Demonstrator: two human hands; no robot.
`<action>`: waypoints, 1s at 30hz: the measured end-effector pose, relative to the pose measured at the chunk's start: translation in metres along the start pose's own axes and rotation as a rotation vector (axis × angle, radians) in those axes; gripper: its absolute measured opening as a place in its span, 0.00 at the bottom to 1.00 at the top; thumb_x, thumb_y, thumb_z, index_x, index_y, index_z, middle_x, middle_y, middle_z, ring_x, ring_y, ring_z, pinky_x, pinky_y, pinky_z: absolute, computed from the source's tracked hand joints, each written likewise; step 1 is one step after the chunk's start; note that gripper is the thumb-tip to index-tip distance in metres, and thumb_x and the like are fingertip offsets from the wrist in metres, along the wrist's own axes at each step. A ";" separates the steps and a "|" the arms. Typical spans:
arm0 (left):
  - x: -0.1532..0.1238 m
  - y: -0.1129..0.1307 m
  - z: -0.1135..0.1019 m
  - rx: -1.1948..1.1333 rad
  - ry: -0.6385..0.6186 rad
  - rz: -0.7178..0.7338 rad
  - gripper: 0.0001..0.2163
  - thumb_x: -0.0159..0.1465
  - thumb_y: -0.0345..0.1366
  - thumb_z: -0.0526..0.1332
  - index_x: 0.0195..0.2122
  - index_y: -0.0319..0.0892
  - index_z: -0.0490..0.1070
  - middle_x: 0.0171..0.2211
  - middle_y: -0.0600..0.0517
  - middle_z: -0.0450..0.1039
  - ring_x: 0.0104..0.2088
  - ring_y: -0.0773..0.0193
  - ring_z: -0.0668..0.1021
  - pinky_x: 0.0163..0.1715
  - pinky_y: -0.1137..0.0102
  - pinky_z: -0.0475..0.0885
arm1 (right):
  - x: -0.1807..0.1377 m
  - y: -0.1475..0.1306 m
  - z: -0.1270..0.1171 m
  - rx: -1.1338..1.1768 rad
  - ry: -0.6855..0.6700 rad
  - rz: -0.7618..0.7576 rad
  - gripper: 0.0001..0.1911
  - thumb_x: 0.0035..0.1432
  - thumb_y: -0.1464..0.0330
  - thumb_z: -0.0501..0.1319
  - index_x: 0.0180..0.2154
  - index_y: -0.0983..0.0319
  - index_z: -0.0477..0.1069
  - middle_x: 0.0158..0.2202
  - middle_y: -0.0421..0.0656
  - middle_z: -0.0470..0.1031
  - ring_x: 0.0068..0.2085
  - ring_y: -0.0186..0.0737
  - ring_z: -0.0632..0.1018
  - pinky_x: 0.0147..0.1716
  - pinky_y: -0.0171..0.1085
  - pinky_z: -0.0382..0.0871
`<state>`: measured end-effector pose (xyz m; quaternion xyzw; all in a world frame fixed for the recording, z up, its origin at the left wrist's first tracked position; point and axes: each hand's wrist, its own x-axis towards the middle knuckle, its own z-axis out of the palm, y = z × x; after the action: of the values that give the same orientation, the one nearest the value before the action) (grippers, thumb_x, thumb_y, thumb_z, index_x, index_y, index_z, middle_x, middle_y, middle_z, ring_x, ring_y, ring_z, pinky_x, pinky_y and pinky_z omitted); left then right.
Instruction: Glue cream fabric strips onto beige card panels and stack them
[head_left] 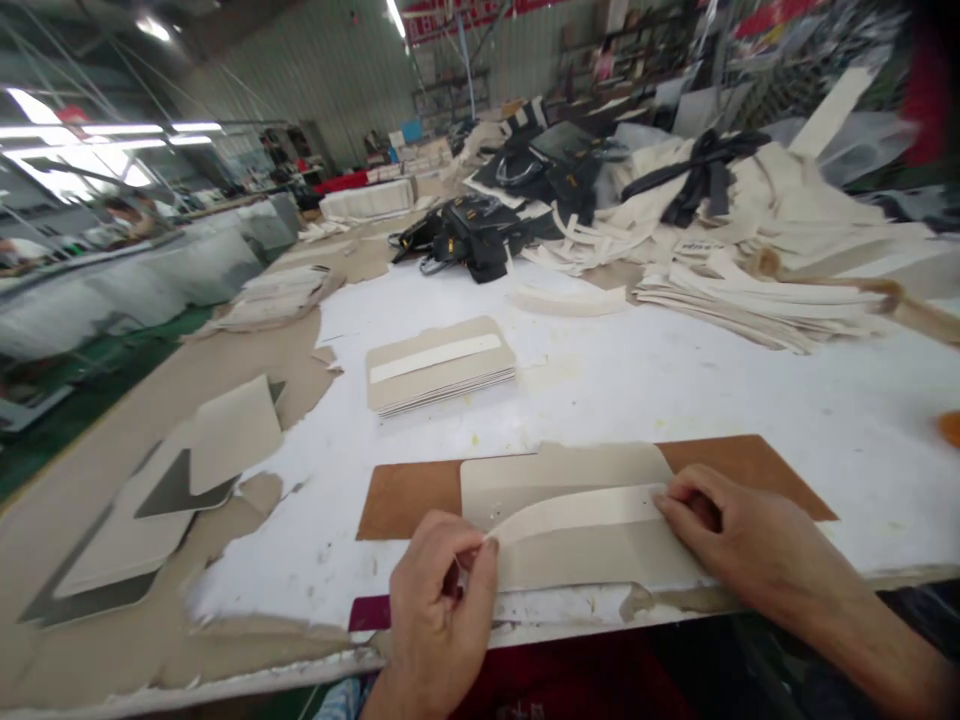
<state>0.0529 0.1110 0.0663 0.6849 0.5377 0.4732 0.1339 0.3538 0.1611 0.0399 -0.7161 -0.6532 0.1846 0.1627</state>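
Head camera, lower centre of the frame: your left hand (439, 600) pinches the left end of a cream strip (577, 512) between thumb and fingers, closed on it. Your right hand (739, 540) presses curled fingertips onto the strip's right end. The strip lies across a grey card panel (570, 480) on a brown board (405, 498). A stack of similar panels (439, 365) sits above, mid-frame.

My left hand (435, 610) and right hand (739, 540) are bare, no gloves or rings showing. My right forearm is uncovered, no sleeve. Dark red clothing shows below, at my lap.
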 end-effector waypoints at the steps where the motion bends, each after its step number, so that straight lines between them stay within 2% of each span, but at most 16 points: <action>1: 0.000 0.003 -0.001 -0.015 -0.002 0.069 0.08 0.69 0.30 0.62 0.32 0.45 0.74 0.27 0.57 0.71 0.27 0.70 0.74 0.27 0.77 0.67 | 0.001 0.003 0.002 0.001 -0.012 0.003 0.16 0.55 0.50 0.52 0.30 0.53 0.69 0.23 0.42 0.74 0.27 0.53 0.78 0.28 0.44 0.59; 3: 0.001 0.007 -0.001 -0.032 -0.016 0.125 0.08 0.68 0.27 0.62 0.33 0.45 0.73 0.27 0.57 0.71 0.28 0.71 0.75 0.27 0.78 0.66 | 0.003 0.013 0.005 0.005 -0.050 -0.010 0.16 0.56 0.50 0.53 0.31 0.53 0.70 0.25 0.42 0.76 0.28 0.54 0.79 0.29 0.45 0.61; 5: 0.002 0.007 -0.001 -0.029 -0.011 0.109 0.08 0.68 0.27 0.61 0.32 0.44 0.72 0.27 0.57 0.71 0.27 0.71 0.74 0.27 0.78 0.66 | 0.006 0.023 0.009 0.003 -0.094 -0.019 0.16 0.59 0.49 0.54 0.32 0.52 0.71 0.27 0.42 0.78 0.29 0.54 0.80 0.29 0.45 0.63; 9: 0.001 -0.002 0.003 0.074 0.041 -0.062 0.11 0.69 0.31 0.60 0.28 0.44 0.71 0.24 0.58 0.69 0.24 0.71 0.72 0.25 0.77 0.65 | 0.010 0.036 0.013 -0.001 -0.139 -0.008 0.15 0.63 0.51 0.54 0.33 0.51 0.73 0.28 0.41 0.78 0.29 0.53 0.80 0.30 0.46 0.64; 12: -0.001 -0.009 0.007 0.164 0.028 -0.186 0.12 0.69 0.34 0.59 0.27 0.45 0.70 0.23 0.57 0.70 0.23 0.69 0.72 0.24 0.74 0.64 | 0.008 0.033 0.011 -0.007 -0.143 -0.004 0.14 0.62 0.51 0.54 0.32 0.50 0.72 0.27 0.41 0.78 0.28 0.54 0.80 0.29 0.47 0.63; 15: -0.003 -0.013 0.010 0.232 0.000 -0.232 0.10 0.69 0.35 0.59 0.29 0.45 0.72 0.26 0.55 0.72 0.26 0.66 0.75 0.27 0.71 0.67 | 0.006 0.026 0.008 -0.028 -0.111 0.000 0.15 0.62 0.52 0.52 0.31 0.51 0.71 0.26 0.42 0.77 0.29 0.54 0.80 0.30 0.48 0.64; 22: 0.001 -0.014 0.013 0.283 -0.032 -0.265 0.09 0.69 0.35 0.59 0.31 0.45 0.72 0.28 0.53 0.74 0.30 0.61 0.78 0.31 0.67 0.65 | 0.008 0.027 0.006 -0.021 -0.136 -0.034 0.14 0.60 0.51 0.54 0.33 0.51 0.71 0.28 0.42 0.79 0.29 0.54 0.81 0.30 0.46 0.65; 27: 0.003 -0.013 0.014 0.296 -0.041 -0.263 0.08 0.69 0.35 0.58 0.31 0.44 0.72 0.29 0.53 0.73 0.31 0.60 0.78 0.31 0.66 0.64 | 0.005 0.020 0.004 -0.036 -0.120 0.025 0.16 0.57 0.49 0.52 0.32 0.51 0.69 0.27 0.42 0.78 0.31 0.56 0.81 0.32 0.48 0.65; 30: 0.004 -0.013 0.014 0.303 -0.048 -0.261 0.08 0.69 0.34 0.59 0.31 0.44 0.71 0.28 0.53 0.73 0.30 0.60 0.78 0.30 0.66 0.63 | 0.005 0.023 0.006 -0.040 -0.142 0.012 0.15 0.59 0.50 0.53 0.33 0.51 0.69 0.28 0.42 0.78 0.31 0.54 0.81 0.32 0.47 0.64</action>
<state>0.0560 0.1239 0.0519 0.6328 0.6836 0.3491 0.1025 0.3715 0.1634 0.0237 -0.7084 -0.6621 0.2228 0.1006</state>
